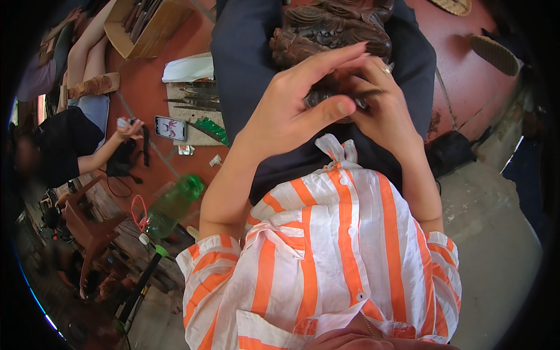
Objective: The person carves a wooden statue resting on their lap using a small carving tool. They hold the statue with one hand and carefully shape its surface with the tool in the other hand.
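Note:
A dark brown carved wooden figure (332,32) lies across my lap, with ridged, flowing shapes on its surface. My left hand (300,96) arches over the figure's near end, fingers stretched out together and thumb apart. Its fingertips reach the fingers of my right hand (382,108). That hand is bent inward, a ring on one finger, with its fingers curled. Something thin and dark shows by its fingers, too hidden to name. Between the two hands a darker, shiny part of the carving is partly visible.
Left of my leg, several slim blades (195,96) lie on a board beside a phone (170,128). A green bottle (175,204) lies nearer. Further off are a cardboard box (146,35) of tools and another person's hand (129,128). A sandal (494,55) is at right.

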The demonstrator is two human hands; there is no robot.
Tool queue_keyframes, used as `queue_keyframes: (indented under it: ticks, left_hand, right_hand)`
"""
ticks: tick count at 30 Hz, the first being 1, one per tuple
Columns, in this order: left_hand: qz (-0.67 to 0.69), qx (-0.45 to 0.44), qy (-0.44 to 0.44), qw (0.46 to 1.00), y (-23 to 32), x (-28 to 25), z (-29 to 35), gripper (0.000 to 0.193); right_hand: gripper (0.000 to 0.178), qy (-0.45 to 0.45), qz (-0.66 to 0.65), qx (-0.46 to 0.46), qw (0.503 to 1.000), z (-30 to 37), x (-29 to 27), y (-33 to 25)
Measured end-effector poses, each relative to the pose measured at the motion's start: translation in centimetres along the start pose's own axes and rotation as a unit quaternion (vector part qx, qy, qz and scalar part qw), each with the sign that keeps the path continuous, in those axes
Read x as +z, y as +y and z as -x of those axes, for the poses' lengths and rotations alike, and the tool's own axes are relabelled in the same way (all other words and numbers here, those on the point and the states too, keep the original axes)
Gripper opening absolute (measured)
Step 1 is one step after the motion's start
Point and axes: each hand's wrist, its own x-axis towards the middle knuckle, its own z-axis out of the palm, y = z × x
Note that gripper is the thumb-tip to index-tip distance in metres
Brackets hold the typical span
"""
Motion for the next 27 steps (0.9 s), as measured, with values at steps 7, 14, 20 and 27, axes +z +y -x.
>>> queue_keyframes:
  ticks: [7,14,20,27]
  left_hand:
    - [0.130,-0.034,0.025,0.991,-4.1,-1.0,-1.9,0.037]
    - [0.164,-0.093,0.045,0.981,-4.9,-0.9,-1.7,0.042]
    - [0.203,-0.119,0.123,0.964,-4.7,0.0,-1.8,0.044]
    - [0.208,-0.021,0.149,0.966,-6.0,0.6,-2.2,0.039]
  right_hand:
    - [0.039,0.019,0.012,0.004,1.000,-2.2,3.2,1.9]
    - [0.028,-0.030,0.092,0.001,0.995,-2.2,3.6,2.0]
    - [0.027,-0.020,0.109,-0.012,0.994,-2.4,3.6,1.7]
    - [0.024,0.078,0.089,0.008,0.993,-2.2,5.0,2.4]
